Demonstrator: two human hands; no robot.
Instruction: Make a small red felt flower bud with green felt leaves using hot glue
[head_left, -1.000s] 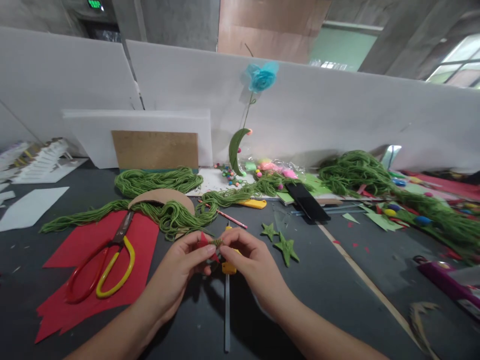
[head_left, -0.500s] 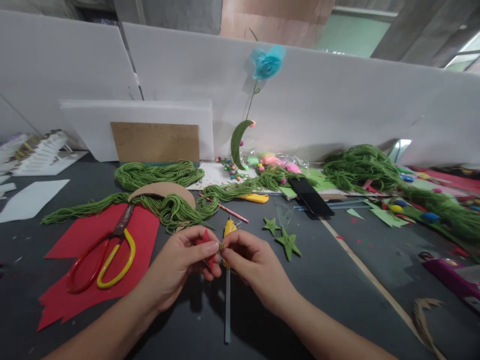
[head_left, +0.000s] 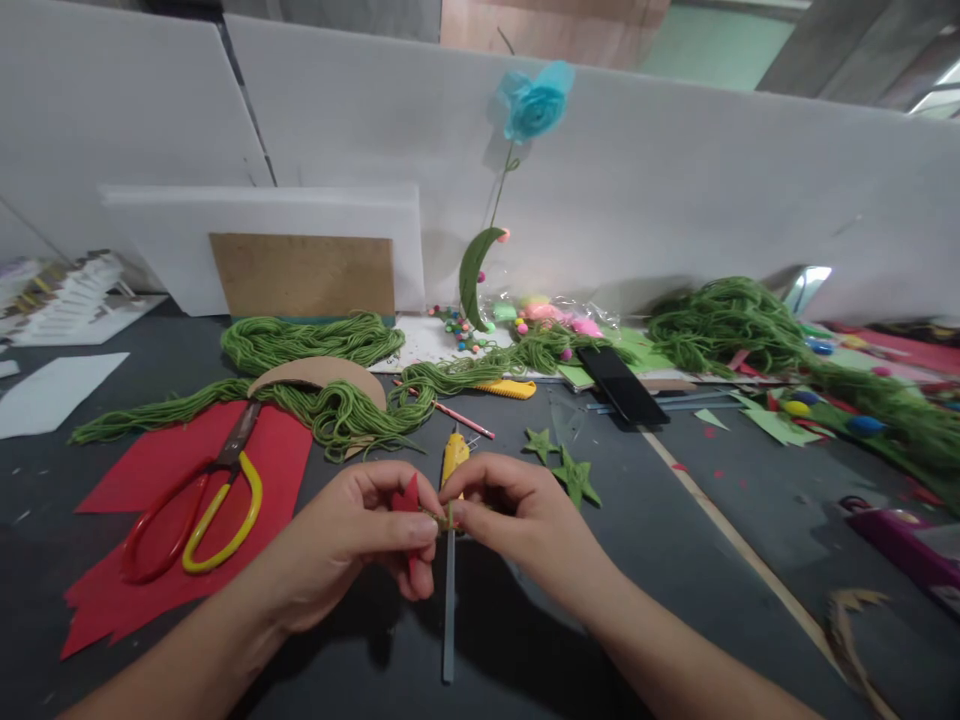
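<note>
My left hand [head_left: 360,540] pinches a small red star-shaped piece [head_left: 409,497] just above the dark table. My right hand [head_left: 517,515] is closed too, its fingertips gripping a short bit of green yarn [head_left: 444,515] at the red piece's edge. The two hands meet fingertip to fingertip. Under them lies a yellow glue gun [head_left: 454,455] with a long grey glue stick [head_left: 448,600] pointing towards me. Two green yarn-wrapped stars [head_left: 574,478] lie just right of my right hand.
Red-and-yellow scissors [head_left: 202,500] rest on a red paper sheet [head_left: 120,590] at the left. Green yarn bundles [head_left: 330,415] cross the middle and heap at the right [head_left: 720,330]. A black phone [head_left: 621,385], yellow comb [head_left: 506,388], blue fabric flower [head_left: 534,100] and white foam boards [head_left: 262,240] stand behind.
Both hands have moved slightly towards me and lower in view. The right fingertips shifted along the yarn at the red piece; the view tilted a little downward.
</note>
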